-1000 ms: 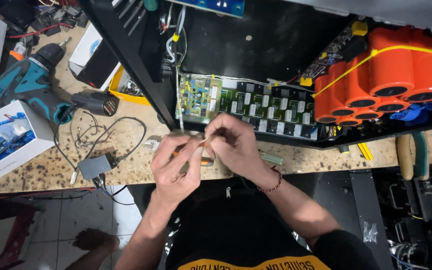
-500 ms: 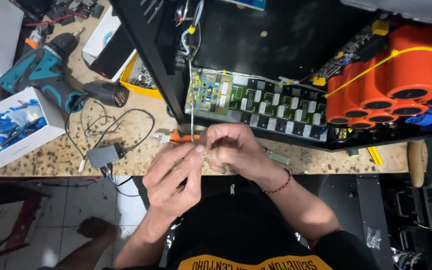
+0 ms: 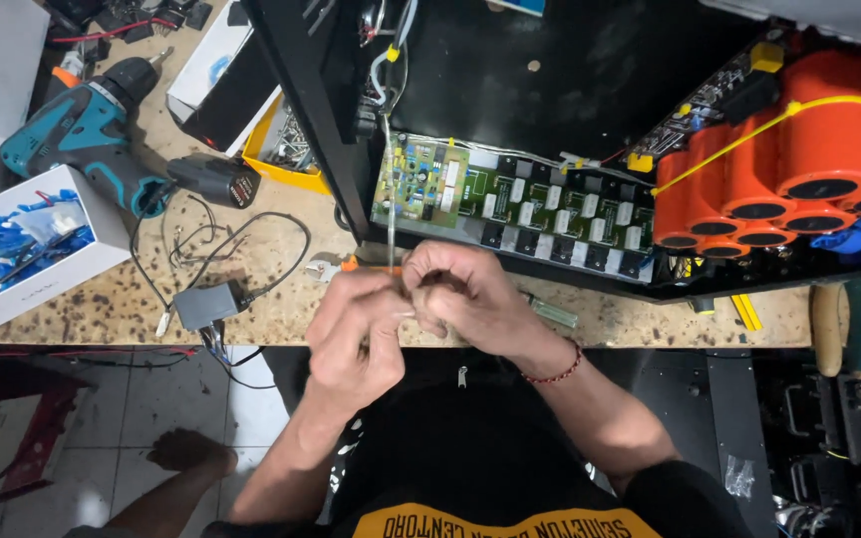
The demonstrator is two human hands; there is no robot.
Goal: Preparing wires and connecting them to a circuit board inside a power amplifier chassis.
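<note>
My left hand (image 3: 356, 334) and my right hand (image 3: 462, 294) meet at the front edge of the workbench, fingertips pinched together. Both hold the end of a thin grey wire (image 3: 391, 204) that runs straight up into the open black chassis (image 3: 550, 70). Just behind the hands lies a green circuit board (image 3: 510, 204) with rows of black and white parts. A red bead bracelet (image 3: 555, 369) sits on my right wrist. What the fingertips pinch is hidden by the fingers.
Orange cylinders (image 3: 809, 169) bound by a yellow strap fill the chassis's right side. Orange-handled cutters (image 3: 336, 266) lie by my left hand. A teal cordless drill (image 3: 92, 139), a white box of blue parts (image 3: 22, 244), a small grey adapter (image 3: 201, 302) with wires and a yellow tray (image 3: 286, 159) are to the left.
My hands have stayed pinched together on the wire, with small finger movements. The head view has drifted, so the bench and chassis sit slightly further right in the picture.
</note>
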